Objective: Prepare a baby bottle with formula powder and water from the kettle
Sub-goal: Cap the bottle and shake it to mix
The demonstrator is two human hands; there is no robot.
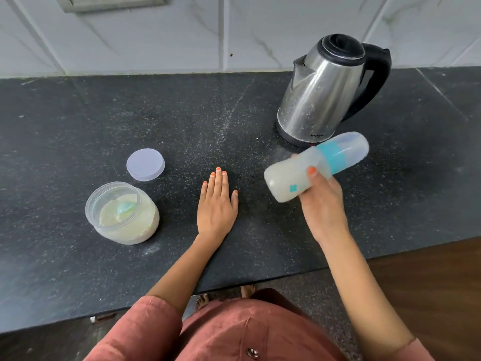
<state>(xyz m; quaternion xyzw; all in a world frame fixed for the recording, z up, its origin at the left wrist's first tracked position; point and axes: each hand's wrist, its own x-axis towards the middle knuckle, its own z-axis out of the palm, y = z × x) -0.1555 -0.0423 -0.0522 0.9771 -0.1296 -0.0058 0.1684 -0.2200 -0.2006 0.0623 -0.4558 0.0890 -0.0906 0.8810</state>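
Nearest to me: rust-coloured sleeves and shirt front at the bottom of the view, both forearms reaching out over the dark speckled worktop (78, 269).

Left hand (217, 204): palm down, flat on the worktop, fingers (220, 182) straight and held together, thumb a little out. It holds nothing.

Right hand (321, 201): raised above the worktop, fingers wrapped closed around the baby bottle (316, 166). I see the thumb tip pressed on the near side of the body just below the teal collar, and one fingertip peeking past the far side.

Bottle orientation: long axis lies close to horizontal, running from lower left to upper right in view. Base points left and toward me; capped end, with its translucent dome over the teal ring, points right and away, toward the foot of the kettle (330, 89). Body shows a milky white fill. Edges slightly blurred.

Left of the flat hand: open clear jar (122, 212) of pale formula powder, with a light teal scoop (126, 207) lying in the powder. Just beyond the jar, apart from it, its pale lilac lid (145, 164) lies flat.

Farthest: the steel kettle stands upright on its black base, lid closed, spout to the left, black handle to the right. Behind it, a white marbled tile wall (247, 29).
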